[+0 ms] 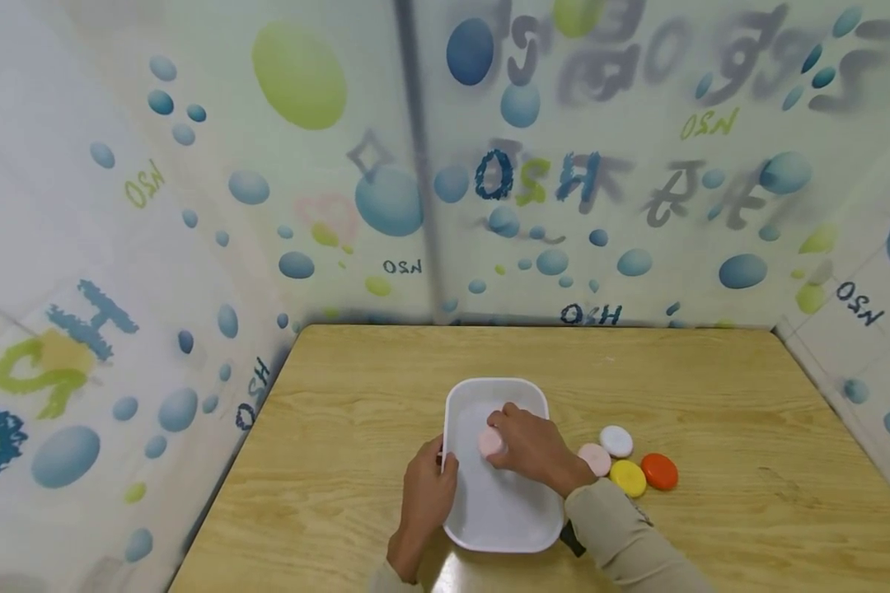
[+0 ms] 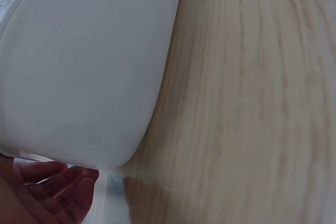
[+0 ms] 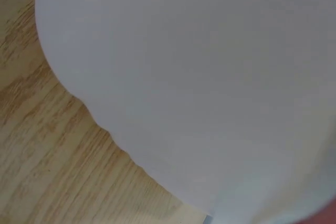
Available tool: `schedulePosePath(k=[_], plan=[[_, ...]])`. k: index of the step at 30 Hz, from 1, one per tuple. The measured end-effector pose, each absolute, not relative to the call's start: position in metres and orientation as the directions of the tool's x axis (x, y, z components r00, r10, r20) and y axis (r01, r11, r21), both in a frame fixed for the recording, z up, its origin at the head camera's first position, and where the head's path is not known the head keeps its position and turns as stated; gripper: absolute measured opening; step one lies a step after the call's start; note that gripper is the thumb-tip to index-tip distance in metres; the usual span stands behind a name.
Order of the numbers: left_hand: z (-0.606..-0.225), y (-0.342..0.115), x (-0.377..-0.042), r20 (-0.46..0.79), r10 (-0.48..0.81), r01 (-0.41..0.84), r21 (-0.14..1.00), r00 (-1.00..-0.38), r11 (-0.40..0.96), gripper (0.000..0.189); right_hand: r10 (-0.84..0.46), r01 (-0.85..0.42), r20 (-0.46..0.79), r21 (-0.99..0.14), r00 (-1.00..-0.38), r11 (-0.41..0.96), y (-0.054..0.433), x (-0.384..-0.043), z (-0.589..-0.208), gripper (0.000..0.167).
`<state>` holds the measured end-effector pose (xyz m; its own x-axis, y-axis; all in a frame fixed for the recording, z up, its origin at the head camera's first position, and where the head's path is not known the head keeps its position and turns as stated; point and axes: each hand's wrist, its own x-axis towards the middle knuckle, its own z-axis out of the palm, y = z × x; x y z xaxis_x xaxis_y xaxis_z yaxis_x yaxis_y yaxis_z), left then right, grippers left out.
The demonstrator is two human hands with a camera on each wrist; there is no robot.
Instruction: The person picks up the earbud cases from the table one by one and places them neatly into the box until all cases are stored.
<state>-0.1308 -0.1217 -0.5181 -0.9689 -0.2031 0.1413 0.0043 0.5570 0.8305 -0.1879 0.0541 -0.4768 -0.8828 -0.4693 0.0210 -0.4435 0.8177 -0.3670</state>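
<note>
A white rectangular tray (image 1: 493, 523) lies on the wooden table in the head view. My left hand (image 1: 428, 486) grips its left rim, thumb over the edge and fingers along the outer side. In the left wrist view, curled fingers (image 2: 58, 195) show against the tray's wall (image 2: 84, 72). Over the inside of the tray, my right hand (image 1: 530, 445) pinches a pale pink round disc (image 1: 491, 442) between thumb and fingers. A white surface (image 3: 184, 77) fills most of the right wrist view, where the disc is hidden.
Right of the tray, close to my right forearm, lie a white disc (image 1: 616, 441), a second pink disc (image 1: 595, 459), a yellow disc (image 1: 628, 478) and an orange-red disc (image 1: 660, 471). Patterned walls (image 1: 534, 280) border the wooden table (image 1: 356, 395) behind and at both sides.
</note>
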Motion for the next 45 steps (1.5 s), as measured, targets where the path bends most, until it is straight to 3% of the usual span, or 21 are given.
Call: schedulePosePath(k=[13,21,31,39,45], plan=[[-0.514,-0.118,-0.134,0.17,-0.193,0.03,0.819,-0.966,0.572,0.03,-0.406,-0.392,0.059,-0.415,-0.912,0.821,0.066,-0.188,-0.467,0.076],[-0.515,-0.12,-0.135,0.136,-0.202,0.001,0.834,-0.97,0.552,0.032,-0.329,-0.305,0.033,-0.475,-0.944,0.825,0.081,-0.187,-0.456,0.077],[-0.518,-0.12,-0.135,0.119,-0.205,-0.013,0.835,-0.972,0.551,0.032,-0.251,-0.289,0.143,-0.492,-0.957,0.822,0.133,-0.188,-0.459,0.065],[-0.52,-0.12,-0.135,0.125,-0.208,-0.01,0.836,-0.97,0.548,0.032,-0.177,-0.167,0.027,-0.503,-0.984,0.848,0.18,-0.185,-0.468,0.065],[-0.52,-0.119,-0.133,0.113,-0.205,-0.015,0.844,-0.972,0.537,0.033,-0.187,-0.153,-0.018,-0.5,-0.982,0.852,0.205,-0.179,-0.478,0.063]])
